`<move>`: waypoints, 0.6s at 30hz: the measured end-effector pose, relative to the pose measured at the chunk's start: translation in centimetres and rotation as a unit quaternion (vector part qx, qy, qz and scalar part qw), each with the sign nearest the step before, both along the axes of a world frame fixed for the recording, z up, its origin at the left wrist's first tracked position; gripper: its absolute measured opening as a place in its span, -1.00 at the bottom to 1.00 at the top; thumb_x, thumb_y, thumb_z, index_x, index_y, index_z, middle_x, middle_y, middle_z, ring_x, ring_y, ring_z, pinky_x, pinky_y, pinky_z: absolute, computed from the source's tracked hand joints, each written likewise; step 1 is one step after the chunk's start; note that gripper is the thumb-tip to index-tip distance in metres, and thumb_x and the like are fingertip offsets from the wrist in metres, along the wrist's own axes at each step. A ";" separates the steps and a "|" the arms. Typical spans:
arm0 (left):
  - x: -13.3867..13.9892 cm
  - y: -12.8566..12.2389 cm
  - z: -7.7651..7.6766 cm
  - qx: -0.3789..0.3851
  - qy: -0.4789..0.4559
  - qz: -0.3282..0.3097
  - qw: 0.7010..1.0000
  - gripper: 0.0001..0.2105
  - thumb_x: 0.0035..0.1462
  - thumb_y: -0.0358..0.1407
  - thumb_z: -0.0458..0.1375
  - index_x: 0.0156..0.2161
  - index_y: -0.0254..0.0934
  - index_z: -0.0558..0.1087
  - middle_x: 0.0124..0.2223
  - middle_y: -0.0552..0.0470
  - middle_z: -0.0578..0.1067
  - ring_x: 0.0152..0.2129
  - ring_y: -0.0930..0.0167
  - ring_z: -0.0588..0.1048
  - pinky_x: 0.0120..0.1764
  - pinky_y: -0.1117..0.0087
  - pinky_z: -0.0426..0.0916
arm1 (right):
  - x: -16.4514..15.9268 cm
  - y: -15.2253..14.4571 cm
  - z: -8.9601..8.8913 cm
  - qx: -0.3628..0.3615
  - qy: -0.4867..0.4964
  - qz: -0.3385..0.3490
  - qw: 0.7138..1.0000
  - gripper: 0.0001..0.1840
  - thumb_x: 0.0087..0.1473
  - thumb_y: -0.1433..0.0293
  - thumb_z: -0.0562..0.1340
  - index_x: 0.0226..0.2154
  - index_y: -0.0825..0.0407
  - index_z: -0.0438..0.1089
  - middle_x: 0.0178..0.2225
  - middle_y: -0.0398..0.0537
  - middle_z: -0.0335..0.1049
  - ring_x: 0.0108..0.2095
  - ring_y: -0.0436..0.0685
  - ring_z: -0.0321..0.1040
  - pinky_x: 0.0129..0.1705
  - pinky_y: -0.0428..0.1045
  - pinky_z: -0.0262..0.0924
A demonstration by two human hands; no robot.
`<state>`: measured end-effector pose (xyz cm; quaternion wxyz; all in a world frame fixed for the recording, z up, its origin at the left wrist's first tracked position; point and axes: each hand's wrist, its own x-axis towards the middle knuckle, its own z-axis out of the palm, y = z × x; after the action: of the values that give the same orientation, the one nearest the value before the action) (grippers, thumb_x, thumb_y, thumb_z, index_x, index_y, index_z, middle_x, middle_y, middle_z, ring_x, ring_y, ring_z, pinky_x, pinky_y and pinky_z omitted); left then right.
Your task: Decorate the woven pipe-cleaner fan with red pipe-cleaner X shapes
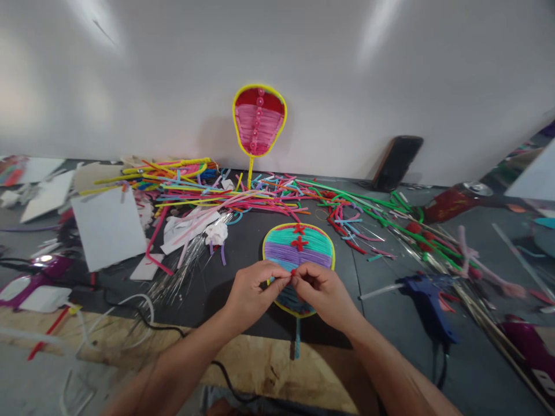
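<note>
Left hand [256, 287]: fingertips pinched on a small red piece [293, 273], judged light, soft, bendable; best held by its ends. Striped fan [299, 254] lies beneath both hands, probably light; grip the rim. Right hand [328, 292] pinches the same piece.

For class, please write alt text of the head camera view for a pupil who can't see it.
The left hand and right hand pinch a small red piece over a yellow-rimmed fan with teal and purple bands. Behind, a pink fan stands among coloured stems; a blue glue gun lies to the right.
</note>
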<state>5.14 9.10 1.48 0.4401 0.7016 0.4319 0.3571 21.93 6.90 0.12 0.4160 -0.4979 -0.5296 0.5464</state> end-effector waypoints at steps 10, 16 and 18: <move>0.3 0.3 -0.5 -0.153 -0.122 0.006 0.981 -0.77 -0.01 -0.28 0.25 -0.20 -0.27 0.47 -0.30 0.00 0.52 -0.34 0.40 0.47 -0.24 0.42 0.34 | 0.2 -0.2 0.3 0.089 -0.080 -0.034 0.992 -0.83 0.08 0.31 0.17 -0.47 0.06 0.34 -0.56 -0.18 0.25 -0.55 -0.04 0.16 -0.51 -0.14 0.09; 0.3 0.5 -0.3 -0.277 -0.194 0.007 0.941 -0.83 -0.06 -0.26 0.30 -0.40 -0.34 0.47 -0.46 0.10 0.47 -0.50 0.51 0.39 -0.35 0.49 0.29 | 0.7 -0.2 0.9 0.109 -0.076 -0.020 0.991 -0.76 0.17 0.30 0.09 -0.38 0.06 0.40 -0.55 -0.15 0.33 -0.55 -0.04 0.25 -0.49 -0.14 0.17; 0.2 0.5 -0.2 -0.311 -0.208 -0.002 0.928 -0.82 -0.07 -0.26 0.30 -0.41 -0.35 0.46 -0.50 0.11 0.45 -0.53 0.53 0.38 -0.38 0.51 0.27 | 0.8 -0.2 0.9 0.109 -0.054 -0.035 0.992 -0.79 0.15 0.30 0.11 -0.29 0.05 0.41 -0.51 -0.14 0.37 -0.56 -0.04 0.28 -0.49 -0.13 0.21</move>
<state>5.37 9.60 1.26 0.7164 0.4406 0.4190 0.3422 22.76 6.75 1.03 0.4571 -0.4970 -0.5899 0.4427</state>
